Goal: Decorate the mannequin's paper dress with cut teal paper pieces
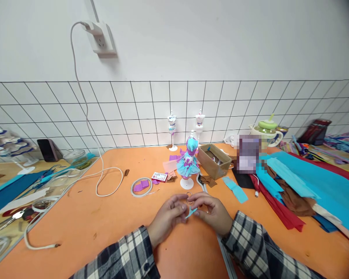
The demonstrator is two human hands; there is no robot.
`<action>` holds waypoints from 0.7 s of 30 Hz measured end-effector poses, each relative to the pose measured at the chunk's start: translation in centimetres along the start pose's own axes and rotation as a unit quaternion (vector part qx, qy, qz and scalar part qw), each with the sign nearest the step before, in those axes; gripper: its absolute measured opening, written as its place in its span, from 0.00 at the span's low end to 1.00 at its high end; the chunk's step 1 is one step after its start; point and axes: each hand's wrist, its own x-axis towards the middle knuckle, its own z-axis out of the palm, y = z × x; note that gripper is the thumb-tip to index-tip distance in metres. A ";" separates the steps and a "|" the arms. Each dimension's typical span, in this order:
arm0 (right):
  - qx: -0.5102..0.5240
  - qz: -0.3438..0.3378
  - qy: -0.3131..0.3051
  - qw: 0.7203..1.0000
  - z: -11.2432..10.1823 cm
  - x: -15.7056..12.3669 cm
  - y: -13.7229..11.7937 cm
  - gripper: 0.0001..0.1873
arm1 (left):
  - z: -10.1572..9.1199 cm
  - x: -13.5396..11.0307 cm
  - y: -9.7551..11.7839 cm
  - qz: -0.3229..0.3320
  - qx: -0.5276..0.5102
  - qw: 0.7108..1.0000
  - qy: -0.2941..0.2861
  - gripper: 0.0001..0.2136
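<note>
Both hands meet near the front middle of the orange tabletop. Pinched between my left hand (172,215) and my right hand (209,211) is a small light-blue strip (191,211), thin and folded; whether it is paper or cloth I cannot tell. Fingers of both hands are closed on its ends. Just past the fingertips, a small ring-shaped thing (189,195), perhaps a scissors handle, is partly hidden. Behind it stands a miniature dress form (188,164) on a round white base, dressed in a blue and purple ruffled dress.
Two more miniature dress forms (172,130) stand by the tiled wall. Right of centre are a cardboard box (215,161), a blue piece (235,190) and layered coloured sheets (317,182). A tape ring (132,189) and white cable (99,186) lie left.
</note>
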 end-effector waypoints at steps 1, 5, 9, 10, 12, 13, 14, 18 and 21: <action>-0.004 -0.003 -0.004 1.000 -0.5 0.2 0.0 0.06 | -0.2 0.3 0.1 0.068 0.079 0.993 0.056 0.14; -0.039 0.016 -0.034 0.999 -3.4 2.0 -1.0 0.08 | -1.2 2.7 1.3 0.246 0.346 0.881 0.208 0.12; -0.029 0.031 -0.027 0.999 -6.7 5.5 -3.9 0.10 | -0.8 6.3 1.8 0.258 0.452 0.825 0.217 0.20; -0.028 0.031 -0.042 0.998 -7.3 6.3 -4.8 0.10 | -0.6 7.2 1.7 0.239 0.460 0.828 0.215 0.21; -0.030 0.041 -0.058 0.997 -7.8 7.7 -6.2 0.11 | 0.0 8.6 1.3 0.199 0.472 0.828 0.227 0.22; -0.025 0.043 -0.057 0.997 -7.7 8.2 -6.7 0.11 | 0.1 9.1 1.1 0.186 0.478 0.826 0.234 0.21; -0.020 0.047 -0.053 0.997 -7.5 8.5 -7.0 0.12 | 0.2 9.5 1.0 0.178 0.485 0.822 0.238 0.19; -0.073 0.065 -0.060 0.993 -6.2 8.9 -6.7 0.11 | -0.2 10.4 0.8 0.171 0.517 0.803 0.244 0.10; -0.101 0.062 -0.080 0.990 -5.7 9.0 -6.1 0.10 | -0.6 10.6 0.9 0.168 0.538 0.789 0.245 0.09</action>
